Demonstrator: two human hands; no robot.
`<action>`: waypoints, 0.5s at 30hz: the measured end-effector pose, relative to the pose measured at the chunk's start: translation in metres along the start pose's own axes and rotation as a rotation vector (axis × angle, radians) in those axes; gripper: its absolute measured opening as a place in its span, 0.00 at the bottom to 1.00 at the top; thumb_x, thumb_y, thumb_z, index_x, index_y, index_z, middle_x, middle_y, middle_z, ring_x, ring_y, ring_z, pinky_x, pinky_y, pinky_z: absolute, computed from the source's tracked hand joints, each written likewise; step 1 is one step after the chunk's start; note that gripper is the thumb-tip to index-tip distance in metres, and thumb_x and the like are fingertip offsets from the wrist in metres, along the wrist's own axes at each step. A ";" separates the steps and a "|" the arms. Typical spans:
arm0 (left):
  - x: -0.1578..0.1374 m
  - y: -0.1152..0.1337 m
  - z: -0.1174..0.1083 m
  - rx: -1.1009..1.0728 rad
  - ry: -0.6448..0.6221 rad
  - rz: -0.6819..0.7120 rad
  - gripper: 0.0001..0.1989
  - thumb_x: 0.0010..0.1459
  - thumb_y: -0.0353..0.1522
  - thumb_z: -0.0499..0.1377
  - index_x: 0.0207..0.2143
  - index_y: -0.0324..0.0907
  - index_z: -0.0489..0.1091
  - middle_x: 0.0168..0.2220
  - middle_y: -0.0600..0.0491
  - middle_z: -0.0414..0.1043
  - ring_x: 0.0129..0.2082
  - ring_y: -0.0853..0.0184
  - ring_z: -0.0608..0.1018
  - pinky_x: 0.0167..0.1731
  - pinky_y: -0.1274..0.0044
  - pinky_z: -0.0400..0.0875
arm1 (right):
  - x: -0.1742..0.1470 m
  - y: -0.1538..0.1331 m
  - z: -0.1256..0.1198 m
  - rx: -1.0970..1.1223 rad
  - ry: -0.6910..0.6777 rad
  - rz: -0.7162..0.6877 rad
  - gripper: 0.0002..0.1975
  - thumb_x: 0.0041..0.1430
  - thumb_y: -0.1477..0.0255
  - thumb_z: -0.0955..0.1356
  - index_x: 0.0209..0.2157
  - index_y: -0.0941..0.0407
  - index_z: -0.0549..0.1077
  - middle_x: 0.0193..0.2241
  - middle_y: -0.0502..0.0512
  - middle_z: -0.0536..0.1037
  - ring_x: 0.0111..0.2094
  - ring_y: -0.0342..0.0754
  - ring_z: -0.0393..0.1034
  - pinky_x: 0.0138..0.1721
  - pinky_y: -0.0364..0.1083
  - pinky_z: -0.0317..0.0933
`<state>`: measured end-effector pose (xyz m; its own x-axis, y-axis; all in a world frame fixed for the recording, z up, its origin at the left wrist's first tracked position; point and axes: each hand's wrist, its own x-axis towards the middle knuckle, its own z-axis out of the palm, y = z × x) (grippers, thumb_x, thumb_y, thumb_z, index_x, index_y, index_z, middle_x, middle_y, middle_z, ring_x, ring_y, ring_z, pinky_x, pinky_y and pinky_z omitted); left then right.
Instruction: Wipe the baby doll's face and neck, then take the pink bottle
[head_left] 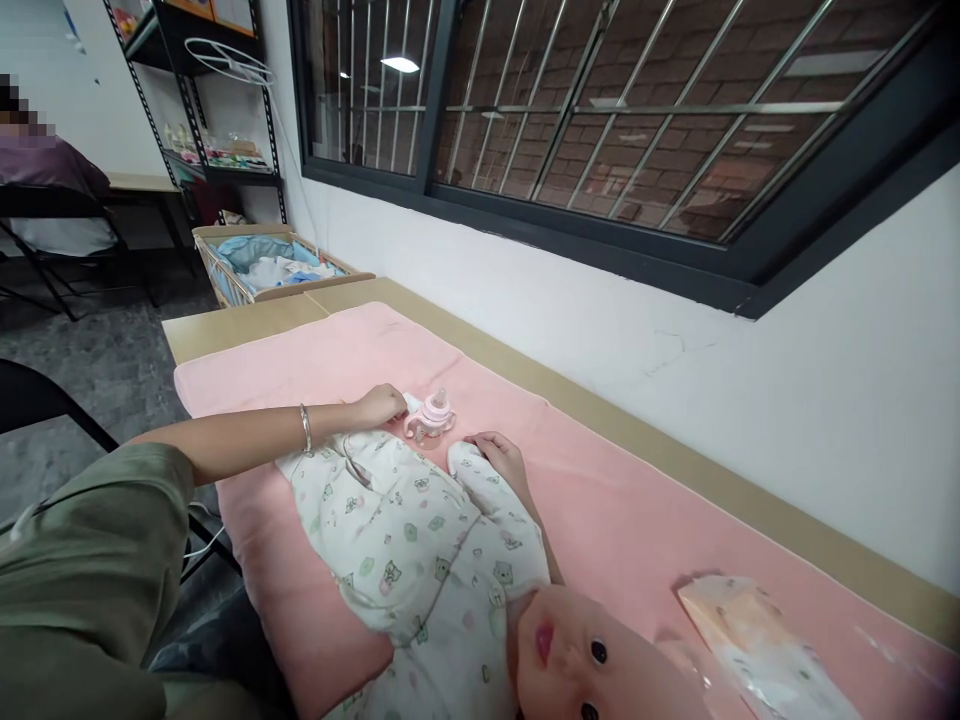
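Doll on pink mat, both hands at its feet.
Mat (615, 520) lies bare toward the wall; doll (435, 560) near its front edge; left hand (381, 405) closed on one foot beside bottle (431, 415); right hand (501, 455) closed on the other.

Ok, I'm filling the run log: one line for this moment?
left hand on doll's foot | right hand on other foot | doll lying on pink mat | baby bottle beside feet

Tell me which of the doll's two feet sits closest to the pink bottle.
The foot under the left hand: it lies right beside the pink bottle. The other foot, held by the right hand, lies a bit farther away on the pink mat.
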<state>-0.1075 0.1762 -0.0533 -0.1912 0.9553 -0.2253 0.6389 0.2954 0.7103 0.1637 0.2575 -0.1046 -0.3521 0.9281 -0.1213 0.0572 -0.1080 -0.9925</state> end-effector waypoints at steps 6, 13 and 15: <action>0.022 0.004 -0.003 0.222 0.076 -0.053 0.21 0.71 0.41 0.67 0.60 0.41 0.75 0.60 0.44 0.77 0.55 0.53 0.82 0.54 0.58 0.83 | 0.000 0.000 0.001 0.016 -0.011 0.006 0.22 0.36 0.52 0.74 0.29 0.56 0.79 0.40 0.61 0.84 0.40 0.53 0.72 0.42 0.48 0.63; 0.039 0.015 0.009 0.429 0.126 -0.060 0.22 0.71 0.41 0.67 0.62 0.42 0.73 0.62 0.43 0.75 0.57 0.52 0.81 0.56 0.56 0.82 | -0.002 -0.005 0.002 -0.005 -0.005 0.004 0.22 0.35 0.53 0.72 0.28 0.56 0.79 0.38 0.60 0.83 0.40 0.53 0.72 0.42 0.49 0.63; 0.042 0.016 0.010 0.439 0.112 -0.044 0.21 0.71 0.41 0.67 0.61 0.41 0.73 0.61 0.43 0.76 0.56 0.53 0.81 0.55 0.57 0.82 | -0.003 -0.005 0.002 -0.013 -0.003 0.006 0.22 0.36 0.53 0.72 0.29 0.56 0.80 0.39 0.60 0.83 0.41 0.54 0.72 0.43 0.49 0.63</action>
<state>-0.0975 0.2212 -0.0583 -0.2892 0.9441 -0.1584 0.8791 0.3274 0.3463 0.1624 0.2548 -0.0991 -0.3546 0.9263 -0.1274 0.0718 -0.1089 -0.9915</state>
